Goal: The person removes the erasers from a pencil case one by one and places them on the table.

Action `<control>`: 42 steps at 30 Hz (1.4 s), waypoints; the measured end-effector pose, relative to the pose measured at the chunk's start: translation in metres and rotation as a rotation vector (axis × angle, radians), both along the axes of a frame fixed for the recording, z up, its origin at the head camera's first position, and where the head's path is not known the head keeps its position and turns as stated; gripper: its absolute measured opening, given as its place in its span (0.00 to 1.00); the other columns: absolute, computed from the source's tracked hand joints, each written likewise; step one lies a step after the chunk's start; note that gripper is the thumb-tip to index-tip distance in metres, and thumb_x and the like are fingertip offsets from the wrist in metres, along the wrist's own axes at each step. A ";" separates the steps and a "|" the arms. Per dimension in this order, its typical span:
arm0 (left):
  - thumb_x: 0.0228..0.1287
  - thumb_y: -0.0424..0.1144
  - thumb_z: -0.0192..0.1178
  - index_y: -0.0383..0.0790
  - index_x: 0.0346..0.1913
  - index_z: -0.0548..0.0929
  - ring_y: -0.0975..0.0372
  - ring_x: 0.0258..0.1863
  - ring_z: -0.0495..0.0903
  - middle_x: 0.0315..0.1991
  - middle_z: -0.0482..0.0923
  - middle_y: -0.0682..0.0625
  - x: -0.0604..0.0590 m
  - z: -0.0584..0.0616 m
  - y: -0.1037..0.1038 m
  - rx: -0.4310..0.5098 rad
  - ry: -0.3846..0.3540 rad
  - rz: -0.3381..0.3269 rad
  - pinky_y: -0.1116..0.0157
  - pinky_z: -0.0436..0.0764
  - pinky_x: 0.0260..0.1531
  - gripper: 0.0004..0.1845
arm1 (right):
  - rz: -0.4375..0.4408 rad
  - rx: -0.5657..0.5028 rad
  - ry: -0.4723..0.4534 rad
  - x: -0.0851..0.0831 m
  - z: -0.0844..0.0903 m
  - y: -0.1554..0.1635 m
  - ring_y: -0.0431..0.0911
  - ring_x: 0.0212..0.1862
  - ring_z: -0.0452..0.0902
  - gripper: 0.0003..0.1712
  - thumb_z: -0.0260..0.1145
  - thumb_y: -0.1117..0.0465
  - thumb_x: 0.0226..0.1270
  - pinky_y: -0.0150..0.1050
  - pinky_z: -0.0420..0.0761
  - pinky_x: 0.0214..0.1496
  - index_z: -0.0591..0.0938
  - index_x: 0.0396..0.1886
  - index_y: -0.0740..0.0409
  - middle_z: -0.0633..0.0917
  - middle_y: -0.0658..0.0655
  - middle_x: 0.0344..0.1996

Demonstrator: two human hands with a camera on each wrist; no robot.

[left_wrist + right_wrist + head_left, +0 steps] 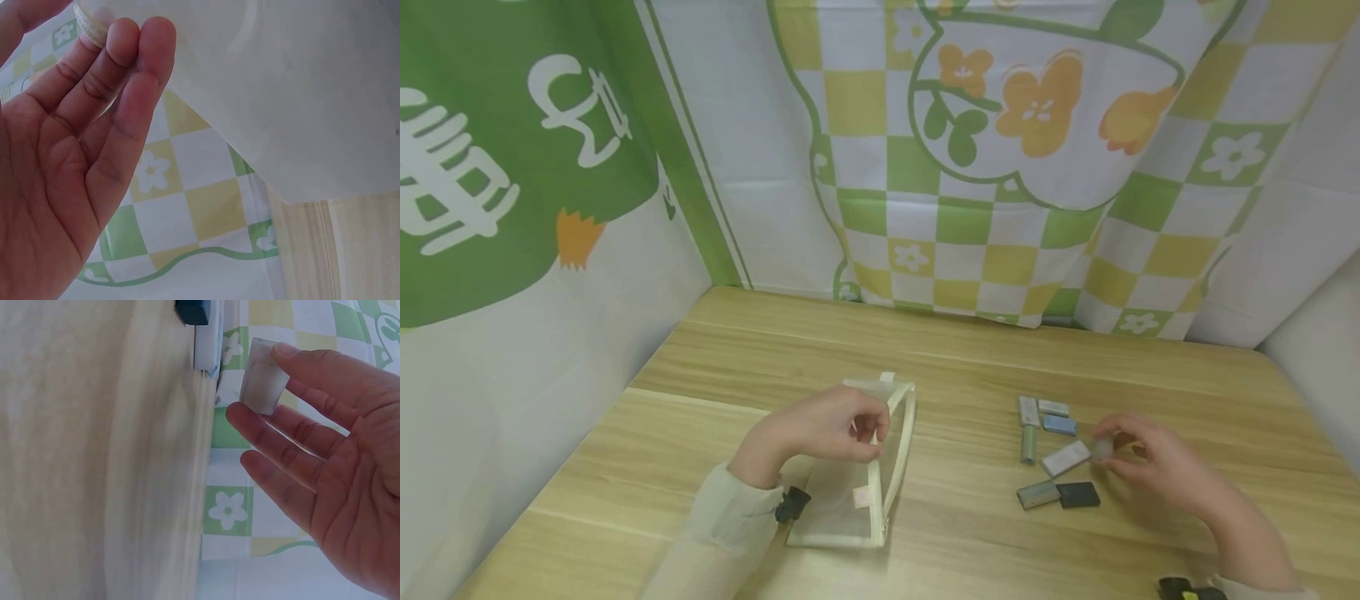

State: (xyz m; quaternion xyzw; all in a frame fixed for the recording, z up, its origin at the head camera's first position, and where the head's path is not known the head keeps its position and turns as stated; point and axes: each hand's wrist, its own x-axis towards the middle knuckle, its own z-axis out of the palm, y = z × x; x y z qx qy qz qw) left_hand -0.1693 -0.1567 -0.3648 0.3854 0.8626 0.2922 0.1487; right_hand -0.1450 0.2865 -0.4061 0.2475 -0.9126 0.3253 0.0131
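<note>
My left hand (pixel 827 423) pinches the zippered edge of a translucent mesh pouch (pixel 833 508) with pale cream trim, and the pouch's mouth gapes on its right side. In the left wrist view the whitish mesh (pixel 287 106) spreads beyond the fingertips. On the right, my right hand (pixel 1176 467) holds a small whitish block (pixel 264 378) between thumb and fingers, beside a group of similar small pieces. Closest to it in the head view lies a white block (pixel 1066 458); a black block (pixel 1078 494) sits a little nearer the front.
Around the white block lie a blue piece (pixel 1060 425), a green piece (pixel 1028 445), a grey-green block (pixel 1038 495) and two pale pieces behind. All rest on the wooden table (pixel 962 500). A patterned curtain (pixel 962 250) hangs along the back edge.
</note>
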 end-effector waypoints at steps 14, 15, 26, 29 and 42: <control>0.55 0.37 0.63 0.45 0.32 0.80 0.71 0.25 0.70 0.25 0.73 0.57 0.000 -0.003 0.000 -0.012 -0.006 0.005 0.73 0.71 0.27 0.02 | -0.027 0.109 -0.049 0.003 -0.003 0.003 0.27 0.40 0.75 0.18 0.76 0.65 0.52 0.55 0.83 0.43 0.83 0.44 0.56 0.84 0.54 0.42; 0.55 0.37 0.63 0.46 0.32 0.80 0.71 0.25 0.70 0.25 0.73 0.57 0.000 -0.003 0.000 -0.012 -0.007 0.006 0.74 0.71 0.27 0.02 | -0.030 0.113 -0.062 0.003 -0.004 0.003 0.28 0.40 0.76 0.18 0.76 0.64 0.52 0.56 0.83 0.44 0.83 0.44 0.56 0.85 0.54 0.42; 0.56 0.37 0.64 0.45 0.32 0.80 0.71 0.25 0.70 0.24 0.72 0.60 0.000 -0.002 0.000 -0.014 -0.027 0.000 0.73 0.73 0.28 0.03 | 0.002 0.133 -0.034 0.002 -0.010 0.006 0.27 0.39 0.76 0.18 0.75 0.66 0.50 0.51 0.83 0.42 0.83 0.42 0.55 0.85 0.52 0.39; 0.56 0.37 0.64 0.45 0.32 0.80 0.72 0.25 0.70 0.24 0.72 0.60 -0.001 -0.002 0.001 -0.017 -0.028 0.000 0.73 0.72 0.28 0.03 | 0.016 0.136 -0.024 0.001 -0.012 0.008 0.26 0.39 0.76 0.18 0.75 0.66 0.49 0.43 0.83 0.42 0.83 0.42 0.54 0.85 0.51 0.38; 0.56 0.37 0.64 0.45 0.32 0.80 0.71 0.25 0.71 0.24 0.72 0.60 -0.002 -0.004 0.002 -0.027 -0.026 -0.001 0.73 0.73 0.29 0.03 | 0.035 0.146 -0.053 0.001 -0.014 0.008 0.28 0.41 0.76 0.17 0.75 0.65 0.51 0.37 0.82 0.43 0.82 0.42 0.54 0.84 0.49 0.40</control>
